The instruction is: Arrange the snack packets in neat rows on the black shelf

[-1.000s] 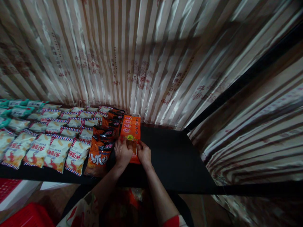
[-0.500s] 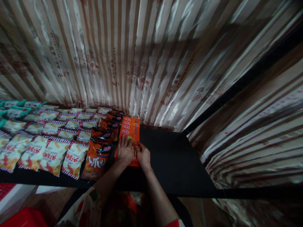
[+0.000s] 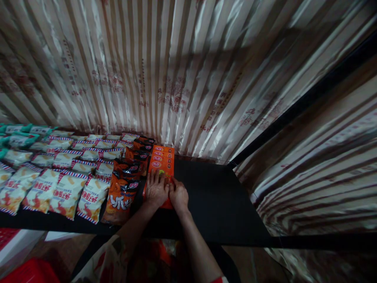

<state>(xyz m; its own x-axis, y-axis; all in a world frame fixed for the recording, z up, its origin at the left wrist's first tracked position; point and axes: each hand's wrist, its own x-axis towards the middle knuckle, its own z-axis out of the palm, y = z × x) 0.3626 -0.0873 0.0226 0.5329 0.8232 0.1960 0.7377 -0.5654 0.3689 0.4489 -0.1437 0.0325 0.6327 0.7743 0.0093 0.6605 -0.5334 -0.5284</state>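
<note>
A row of flat orange snack packets (image 3: pixel 163 158) lies overlapped on the black shelf, with their printed top ends showing toward the back. My left hand (image 3: pixel 157 188) rests flat on the front packet with its fingers stretched out, covering much of its lower part. At the right edge of that same packet, my right hand (image 3: pixel 178 193) has its fingers bent in and pinched at the edge. The fingertips are partly hidden. Just left of my left hand, brown-orange snack bags (image 3: pixel 120 198) stand in a leaning row.
White snack bags (image 3: pixel 68 193) with striped edges fill the left of the black shelf (image 3: pixel 219 202), with green packs (image 3: pixel 22 139) beyond. A striped curtain (image 3: pixel 182 70) hangs behind, and a black post (image 3: pixel 294 102) slants up at right. A red crate (image 3: pixel 31 271) sits below.
My left hand has gone from gripping the orange packet's left edge to lying flat on it. My right hand stays at the right edge. The view has shifted slightly.
</note>
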